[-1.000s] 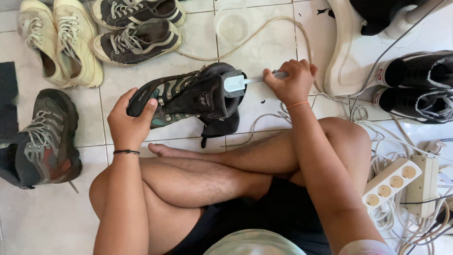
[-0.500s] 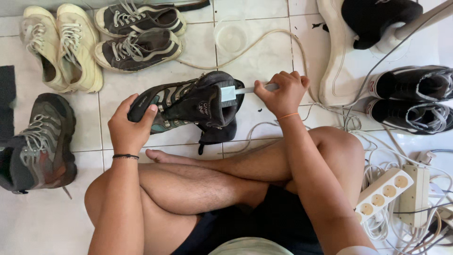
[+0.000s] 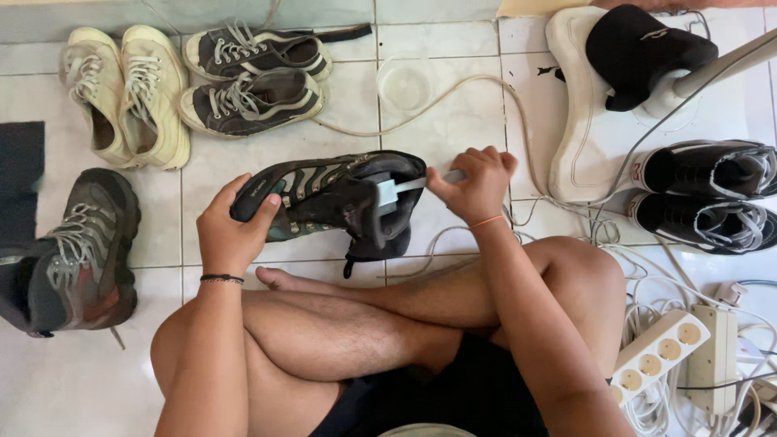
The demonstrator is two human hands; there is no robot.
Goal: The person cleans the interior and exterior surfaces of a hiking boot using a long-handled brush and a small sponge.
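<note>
The left hand (image 3: 235, 231) grips the toe of a dark hiking shoe (image 3: 336, 202), held just above the crossed legs (image 3: 364, 324). Its long axis runs left-right, toe left, opening right. The right hand (image 3: 477, 184) is closed around a pale tool (image 3: 405, 188) poking into the heel. Bare tile (image 3: 453, 121) lies beyond; other shoes flank it. Since the earlier frames the shoe has barely shifted.

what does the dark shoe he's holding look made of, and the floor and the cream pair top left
Dark shoe: seemingly matte leather or synthetic panels with woven laces, scuffed and dull; the exact material isn't clear. Floor: glazed white ceramic tile, judging by its sheen and grout lines. Cream pair: probably canvas, with a soft cloth-like surface, pale rubbery-looking soles and cotton-like laces.
</note>
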